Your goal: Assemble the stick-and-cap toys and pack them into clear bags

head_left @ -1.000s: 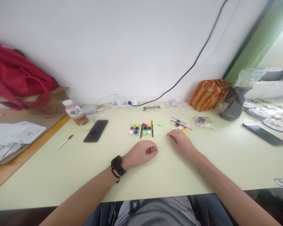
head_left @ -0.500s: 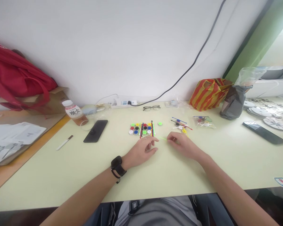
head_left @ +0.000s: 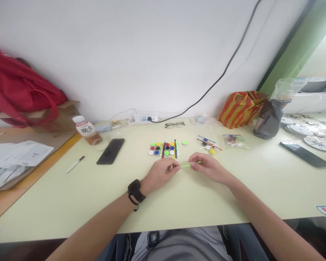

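Observation:
Between my two hands stretches a thin lime-green arrow-like strip [head_left: 185, 166]. My left hand [head_left: 163, 172], with a black watch on its wrist, pinches the strip's left end. On the other end, my right hand [head_left: 206, 166] has thumb and fingers closed. Just beyond my left hand lie rows of small round coloured pieces [head_left: 157, 148] and several coloured arrows [head_left: 175, 149]. A single green round piece [head_left: 184, 143] sits to their right. Past my right hand, a few round pieces with arrows across them [head_left: 205, 143] lie together; fingers hide part of the strip.
A small clear bag of parts [head_left: 235, 141] lies at right. Farther out are glasses [head_left: 175, 125], a striped bag [head_left: 240, 108], a grey bag [head_left: 270, 121] and a dark phone-like object [head_left: 304, 153]. On the left are a phone [head_left: 110, 151], a bottle [head_left: 86, 130] and a marker [head_left: 75, 164].
My left hand's fingers have closed onto the strip's left end. My right hand has shifted slightly left, and more of the strip now shows at its fingers.

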